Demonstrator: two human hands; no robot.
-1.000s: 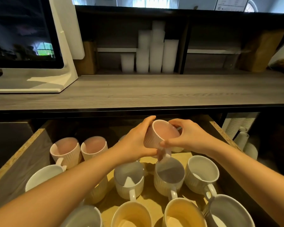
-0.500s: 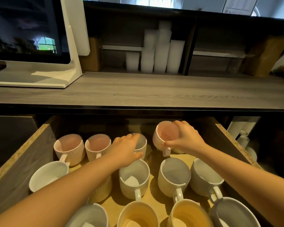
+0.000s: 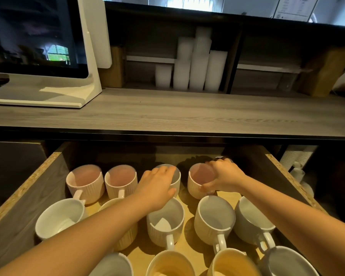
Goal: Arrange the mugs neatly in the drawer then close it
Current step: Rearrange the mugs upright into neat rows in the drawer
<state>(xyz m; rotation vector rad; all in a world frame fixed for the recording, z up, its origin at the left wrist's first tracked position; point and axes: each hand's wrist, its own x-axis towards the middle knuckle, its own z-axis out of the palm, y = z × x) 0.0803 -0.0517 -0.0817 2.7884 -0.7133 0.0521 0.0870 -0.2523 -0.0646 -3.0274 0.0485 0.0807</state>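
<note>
**Back row of mugs taking shape in the open drawer**

The drawer (image 3: 28, 188) stands pulled out under the tabletop (image 3: 167, 112), and the mugs sit upright in rough rows, most with handles turned toward the person, which keeps the rows tight and lets each one be lifted by its handle. The right hand (image 3: 225, 176) has its grip closed around the rim and far side of a pink mug (image 3: 199, 184), thumb near the base, setting it at the right end of the back row. The mug looks to rest on the drawer floor or very nearly; I cannot tell which. The left hand (image 3: 157, 184) lies with fingers spread loosely over a grey mug (image 3: 175, 176) just beside it. It seems to be steadying or nudging that mug into line, but whether the grip truly holds it I cannot tell. Two more pink mugs (image 3: 86, 180) complete the row on the left. White and cream mugs fill the rows nearer the person.

Compared with a second ago, the pink mug has come down from mid-air, where both hands held it tilted, and now stands level in the row. The left hand has let go of it and moved over to the grey mug. The head has also tipped, so the drawer sits lower in view.

The drawer is not yet closed.
</note>
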